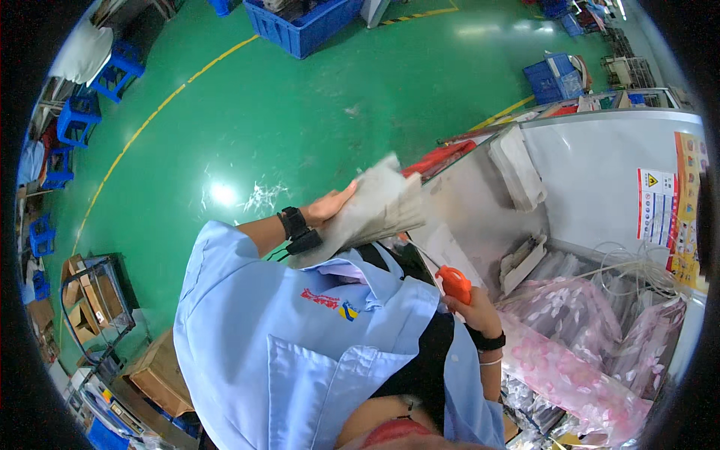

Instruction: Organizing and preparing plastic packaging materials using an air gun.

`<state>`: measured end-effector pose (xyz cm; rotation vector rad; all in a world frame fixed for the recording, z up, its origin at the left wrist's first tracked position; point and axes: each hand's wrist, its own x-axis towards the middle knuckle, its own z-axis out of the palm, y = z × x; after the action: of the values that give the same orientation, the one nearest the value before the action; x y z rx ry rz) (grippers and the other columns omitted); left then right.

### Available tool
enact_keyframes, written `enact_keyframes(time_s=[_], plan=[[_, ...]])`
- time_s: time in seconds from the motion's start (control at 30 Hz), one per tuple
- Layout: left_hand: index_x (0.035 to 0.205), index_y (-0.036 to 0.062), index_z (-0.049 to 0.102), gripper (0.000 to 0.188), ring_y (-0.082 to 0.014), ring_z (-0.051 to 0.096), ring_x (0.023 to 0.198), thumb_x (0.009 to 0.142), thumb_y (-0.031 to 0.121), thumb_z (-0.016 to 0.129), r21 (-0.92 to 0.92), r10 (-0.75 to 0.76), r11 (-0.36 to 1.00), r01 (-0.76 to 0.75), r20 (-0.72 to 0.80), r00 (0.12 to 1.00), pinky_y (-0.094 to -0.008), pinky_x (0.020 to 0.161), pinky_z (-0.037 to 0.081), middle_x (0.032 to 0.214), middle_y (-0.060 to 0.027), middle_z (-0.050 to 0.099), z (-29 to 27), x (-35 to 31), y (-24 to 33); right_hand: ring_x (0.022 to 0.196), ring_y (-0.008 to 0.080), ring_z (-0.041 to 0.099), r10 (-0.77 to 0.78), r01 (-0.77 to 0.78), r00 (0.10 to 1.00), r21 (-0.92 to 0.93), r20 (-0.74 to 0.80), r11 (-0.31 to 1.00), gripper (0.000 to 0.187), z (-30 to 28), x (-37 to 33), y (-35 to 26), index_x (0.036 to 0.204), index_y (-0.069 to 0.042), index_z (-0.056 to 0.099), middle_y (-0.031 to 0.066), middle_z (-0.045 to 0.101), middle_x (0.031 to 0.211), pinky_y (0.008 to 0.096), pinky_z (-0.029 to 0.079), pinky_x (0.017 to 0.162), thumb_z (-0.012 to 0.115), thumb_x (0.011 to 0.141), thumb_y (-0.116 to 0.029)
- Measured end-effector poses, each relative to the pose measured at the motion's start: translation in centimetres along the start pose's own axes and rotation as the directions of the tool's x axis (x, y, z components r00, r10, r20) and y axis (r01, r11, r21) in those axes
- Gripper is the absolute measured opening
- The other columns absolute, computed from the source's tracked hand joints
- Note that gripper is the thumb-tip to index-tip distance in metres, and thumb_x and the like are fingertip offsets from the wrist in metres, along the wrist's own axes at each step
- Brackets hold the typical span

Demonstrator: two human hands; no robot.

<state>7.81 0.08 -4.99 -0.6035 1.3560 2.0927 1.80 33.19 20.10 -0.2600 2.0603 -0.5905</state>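
Note:
My left hand (330,208) is closed on the edge of a whitish bundle (382,206), which looks like layered sheets in thin, cloudy plastic. The bundle is slightly blurred and extends rightward from my fingers, in front of my chest. Lower and to the right, my right hand (478,311) is wrapped round an orange-handled tool (454,284). A thin shaft seems to run from the handle up and left toward the bundle; its exact kind cannot be made out. Both wrists wear black bands.
At my right, a metal-walled bench (600,172) holds pink patterned plastic film (570,367), clear tubing (637,266) and a pale folded bundle (517,169). Red material (442,156) lies at its far-left edge. A blue crate (300,30), blue stools (79,116) and a cardboard box (161,375) stand around.

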Motion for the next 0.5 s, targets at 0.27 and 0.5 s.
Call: enact_keyframes(time_s=[0.27, 0.5], plan=[[0.118, -0.0017, 0.058, 0.077, -0.0178, 0.062, 0.088, 0.089, 0.067, 0.038, 0.018, 0.128, 0.992, -0.127, -0.204, 0.971, -0.0320, 0.075, 0.051, 0.104, -0.0113, 0.065, 2.0, 5.3, 7.2, 0.075, 0.0121, 0.055, -0.149, 0.276, 0.948, 0.493, -0.281, 0.825, 0.018, 0.1, 0.8, -0.1, 0.091, -0.003, 0.059, -0.0001, 0.057, 0.077, 0.0269, 0.045, 0.073, 0.063, 0.088, -0.020], [0.114, -0.0111, 0.051, 0.077, -0.0238, 0.064, 0.087, 0.092, 0.062, 0.041, -0.523, 0.423, 0.588, -0.616, -0.451, 0.786, -0.0378, 0.078, 0.053, 0.102, -0.0151, 0.063, 6.6, 8.2, 17.6, 0.082, 0.0125, 0.057, -0.420, 0.516, 0.832, 0.225, -0.363, 0.826, 0.024, 0.6, 6.0, -5.4, 0.104, 0.000, 0.058, 0.0027, 0.061, 0.088, 0.0263, 0.045, 0.078, 0.066, 0.086, -0.013]])
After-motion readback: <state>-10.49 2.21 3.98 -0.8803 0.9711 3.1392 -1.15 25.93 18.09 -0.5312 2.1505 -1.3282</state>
